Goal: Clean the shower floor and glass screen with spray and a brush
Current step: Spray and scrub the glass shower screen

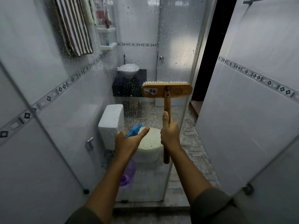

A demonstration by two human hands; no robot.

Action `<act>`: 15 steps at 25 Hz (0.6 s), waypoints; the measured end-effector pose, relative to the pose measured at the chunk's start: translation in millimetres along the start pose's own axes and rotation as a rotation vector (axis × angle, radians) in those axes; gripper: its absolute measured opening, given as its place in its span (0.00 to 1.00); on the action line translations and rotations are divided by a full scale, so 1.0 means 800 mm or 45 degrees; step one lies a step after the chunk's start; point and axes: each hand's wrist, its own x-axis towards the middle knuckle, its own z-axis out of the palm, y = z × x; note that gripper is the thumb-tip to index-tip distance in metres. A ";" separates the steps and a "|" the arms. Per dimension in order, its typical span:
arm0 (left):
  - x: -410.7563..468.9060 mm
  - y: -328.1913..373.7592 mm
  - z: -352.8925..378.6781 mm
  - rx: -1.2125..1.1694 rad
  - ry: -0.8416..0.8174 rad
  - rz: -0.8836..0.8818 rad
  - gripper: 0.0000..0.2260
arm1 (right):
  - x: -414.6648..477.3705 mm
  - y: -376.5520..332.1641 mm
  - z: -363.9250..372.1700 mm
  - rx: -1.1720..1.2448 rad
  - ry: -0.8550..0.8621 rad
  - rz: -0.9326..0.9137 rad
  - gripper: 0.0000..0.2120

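While the brush (166, 90) stands head-high with bristles toward the wet glass screen (145, 38), right hand (169, 135) wraps its fingers round the handle, thumb up, likely for pressing leverage | left hand (127, 141) holds spray bottle (129, 173), nozzle facing glass, seemingly ready to respray | toilet (150, 143) beyond glass

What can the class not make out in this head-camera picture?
Head view:
1. Spray bottle neck: hidden by the left hand.
2. Brush bristles: mostly behind its wooden head; contact with the glass screen unclear.
3. Brush sticker: too small and blurred to read.
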 end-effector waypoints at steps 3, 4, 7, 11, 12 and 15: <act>0.000 0.000 -0.004 0.002 -0.012 0.010 0.31 | -0.026 0.054 0.007 -0.053 -0.040 0.025 0.24; 0.000 -0.003 -0.006 -0.029 0.004 0.028 0.27 | -0.046 0.081 0.010 -0.064 -0.062 0.083 0.27; -0.003 -0.004 -0.014 -0.089 0.084 0.102 0.22 | -0.087 0.111 0.018 -0.029 -0.114 0.204 0.30; 0.001 -0.004 -0.018 -0.109 0.116 0.167 0.22 | -0.042 0.032 0.025 0.003 -0.051 0.113 0.22; 0.001 -0.005 -0.018 -0.094 0.121 0.192 0.21 | -0.027 0.016 0.025 0.001 -0.029 0.066 0.22; 0.000 -0.012 -0.019 -0.058 0.113 0.196 0.20 | -0.030 0.038 0.027 -0.051 -0.038 0.031 0.20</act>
